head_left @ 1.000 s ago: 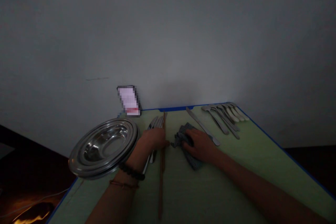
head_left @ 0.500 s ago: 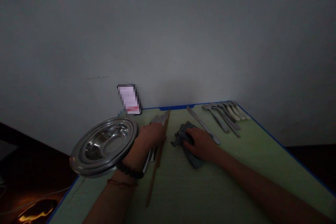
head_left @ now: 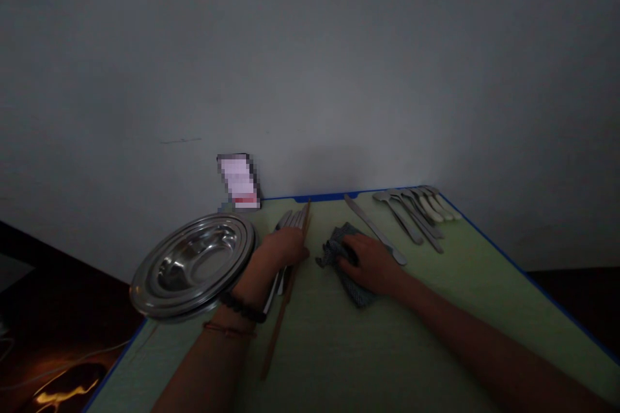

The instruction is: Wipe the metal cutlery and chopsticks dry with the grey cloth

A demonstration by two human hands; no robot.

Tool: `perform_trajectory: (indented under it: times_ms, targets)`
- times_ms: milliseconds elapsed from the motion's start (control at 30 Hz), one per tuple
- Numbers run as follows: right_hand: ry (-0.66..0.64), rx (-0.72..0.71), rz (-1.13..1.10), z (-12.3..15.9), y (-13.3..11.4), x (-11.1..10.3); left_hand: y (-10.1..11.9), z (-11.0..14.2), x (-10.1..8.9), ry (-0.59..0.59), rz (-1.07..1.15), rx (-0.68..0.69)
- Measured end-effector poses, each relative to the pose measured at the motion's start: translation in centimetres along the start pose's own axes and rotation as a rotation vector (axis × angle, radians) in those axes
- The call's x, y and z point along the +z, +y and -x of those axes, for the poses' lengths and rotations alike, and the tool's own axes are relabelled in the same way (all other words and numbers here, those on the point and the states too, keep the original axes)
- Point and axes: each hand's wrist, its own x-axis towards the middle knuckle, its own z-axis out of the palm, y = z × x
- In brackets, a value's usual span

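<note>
My left hand (head_left: 285, 247) is closed over a pair of wooden chopsticks (head_left: 277, 335), its fingertips hidden from view. Under and beside that hand lie several metal pieces of cutlery (head_left: 296, 217), which look like knives, partly covered by it. My right hand (head_left: 372, 263) grips a crumpled dark checked cloth (head_left: 357, 295) flat on the table. Just beyond the cloth a single table knife (head_left: 371, 224) lies at a slant. To the left of my left wrist sits a stack of shiny metal plates (head_left: 145, 293).
Several spoons (head_left: 404, 222) and white-handled utensils (head_left: 438, 210) lie in a row at the table's far right. A phone (head_left: 239, 182) leans against the wall (head_left: 339, 77) at the back. The green table (head_left: 368, 361) has a blue edge.
The chopsticks have shifted slightly to the left under my left hand, which has barely moved. My right hand and the cloth stay in nearly the same place.
</note>
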Motion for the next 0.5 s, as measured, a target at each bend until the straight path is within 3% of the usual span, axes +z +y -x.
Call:
perform_trajectory:
  times_ms: [133, 233, 367, 500]
  targets:
    - [0.016, -0.019, -0.017, -0.1, 0.0, 0.2, -0.7, 0.5, -1.0, 0.001, 0.013, -0.034]
    - [0.039, 0.041, -0.152, -0.4, 0.4, 0.0, -0.8, 1.3, -2.3, 0.041, 0.059, 0.03]
    - [0.238, 0.226, -0.442, -0.2, 2.0, -0.4, 0.3, 2.2, -3.4, 0.072, 0.166, 0.191]
    - [0.412, 0.252, -0.439, 0.5, 3.9, -0.1, 1.8, 2.4, -3.2, 0.022, 0.267, 0.288]
